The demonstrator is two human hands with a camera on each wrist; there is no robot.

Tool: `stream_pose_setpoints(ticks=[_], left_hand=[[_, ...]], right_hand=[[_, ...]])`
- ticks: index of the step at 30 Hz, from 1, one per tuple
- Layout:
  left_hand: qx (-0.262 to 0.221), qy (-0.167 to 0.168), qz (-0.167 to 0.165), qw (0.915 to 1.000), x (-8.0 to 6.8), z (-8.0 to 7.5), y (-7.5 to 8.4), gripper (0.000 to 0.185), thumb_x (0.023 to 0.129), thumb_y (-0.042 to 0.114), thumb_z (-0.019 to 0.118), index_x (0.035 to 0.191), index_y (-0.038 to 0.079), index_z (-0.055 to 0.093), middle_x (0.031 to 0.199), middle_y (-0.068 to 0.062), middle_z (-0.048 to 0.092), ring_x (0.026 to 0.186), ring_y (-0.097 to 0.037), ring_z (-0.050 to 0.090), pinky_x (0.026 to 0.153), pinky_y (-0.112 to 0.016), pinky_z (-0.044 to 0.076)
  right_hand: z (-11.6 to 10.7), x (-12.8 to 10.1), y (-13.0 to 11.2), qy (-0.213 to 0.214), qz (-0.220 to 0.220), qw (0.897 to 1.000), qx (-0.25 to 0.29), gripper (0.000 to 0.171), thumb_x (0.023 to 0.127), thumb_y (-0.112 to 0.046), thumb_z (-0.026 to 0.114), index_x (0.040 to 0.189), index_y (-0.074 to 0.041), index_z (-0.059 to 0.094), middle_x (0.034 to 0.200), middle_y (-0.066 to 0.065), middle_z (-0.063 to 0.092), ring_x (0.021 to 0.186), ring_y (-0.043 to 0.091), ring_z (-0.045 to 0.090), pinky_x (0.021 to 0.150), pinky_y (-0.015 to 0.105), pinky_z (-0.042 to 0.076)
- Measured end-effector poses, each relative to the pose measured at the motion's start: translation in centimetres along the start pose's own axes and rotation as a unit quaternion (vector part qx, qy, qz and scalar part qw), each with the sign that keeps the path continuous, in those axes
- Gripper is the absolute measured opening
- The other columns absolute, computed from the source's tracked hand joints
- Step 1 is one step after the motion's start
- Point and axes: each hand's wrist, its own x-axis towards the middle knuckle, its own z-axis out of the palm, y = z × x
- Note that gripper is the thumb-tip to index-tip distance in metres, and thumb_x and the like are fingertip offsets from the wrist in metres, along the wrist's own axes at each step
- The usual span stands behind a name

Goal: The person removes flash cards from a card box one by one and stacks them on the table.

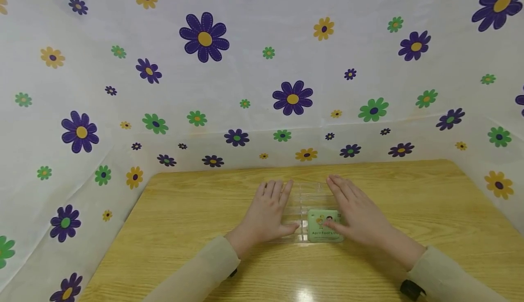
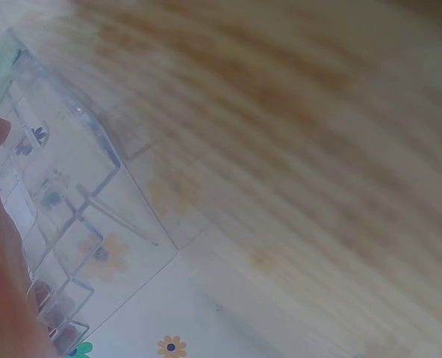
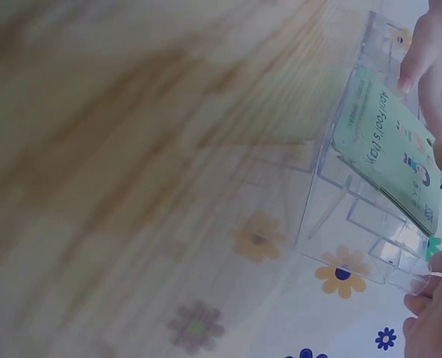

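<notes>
A clear plastic organizer with dividers and tiered edges stands on the table. Light green cards, the front one reading "April Fool's Day", lie tilted in its front right section. My left hand rests along the organizer's left side, fingers straight toward the back, thumb reaching inward over the front. Along the right side my right hand lies the same way, its thumb over the cards. Through the clear plastic, left fingertips show in the left wrist view. Right fingertips touch the organizer's far corner in the right wrist view.
The wooden table has a yellowish grain. A white cloth with purple, green and orange flowers hangs behind it and along both sides. Dark straps show under the sleeves.
</notes>
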Motion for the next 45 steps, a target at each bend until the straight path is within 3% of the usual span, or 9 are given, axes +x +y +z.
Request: stream_pose_setpoints(ticks=[9,22,29,36,45], left_hand=[[0.003,-0.004,-0.001,1.0000,0.1,-0.3,0.1,0.114,0.091,0.086,0.044,0.169,0.007,0.021,0.148,-0.014,0.049,0.135,-0.030,0.050,0.120,-0.050,0.038],[0.006,-0.001,-0.001,1.0000,0.1,-0.4,0.0,0.114,0.091,0.086,0.044,0.169,0.006,0.021,0.147,-0.015,0.049,0.134,-0.030,0.050,0.119,-0.050,0.038],[0.000,-0.012,-0.005,0.9999,0.1,-0.3,0.0,0.115,0.090,0.086,0.045,0.169,0.007,0.019,0.146,-0.014,0.048,0.133,-0.029,0.050,0.119,-0.049,0.038],[-0.004,-0.010,-0.005,0.9999,0.0,-0.3,0.1,0.114,0.091,0.085,0.045,0.169,0.007,0.019,0.148,-0.015,0.048,0.135,-0.030,0.050,0.120,-0.050,0.038],[0.000,-0.008,-0.006,1.0000,0.0,-0.2,0.1,0.114,0.091,0.085,0.045,0.169,0.007,0.020,0.146,-0.014,0.048,0.134,-0.029,0.049,0.119,-0.049,0.038]], right_hand=[[-1.1,-0.2,0.0,0.077,-0.009,0.997,0.032,0.090,0.089,-0.042,0.079,0.156,0.006,0.042,0.155,0.025,0.051,0.139,0.042,0.053,0.116,0.059,0.043],[-2.2,-1.2,0.6,0.135,0.017,0.989,0.059,0.064,0.088,-0.026,0.079,0.141,0.005,0.060,0.138,0.023,0.065,0.127,0.042,0.062,0.108,0.060,0.048],[-2.2,-1.8,0.4,0.140,0.045,0.985,0.089,0.053,0.089,-0.021,0.081,0.134,0.002,0.065,0.129,0.019,0.069,0.121,0.038,0.064,0.103,0.058,0.052],[-2.1,-2.4,-0.1,0.148,0.071,0.978,0.128,0.037,0.088,-0.012,0.084,0.121,-0.003,0.071,0.112,0.007,0.073,0.102,0.025,0.068,0.087,0.048,0.058],[-1.5,-2.7,-0.4,0.145,0.133,0.958,0.208,0.017,0.091,-0.006,0.081,0.107,-0.009,0.077,0.099,-0.001,0.075,0.089,0.014,0.069,0.079,0.035,0.060]])
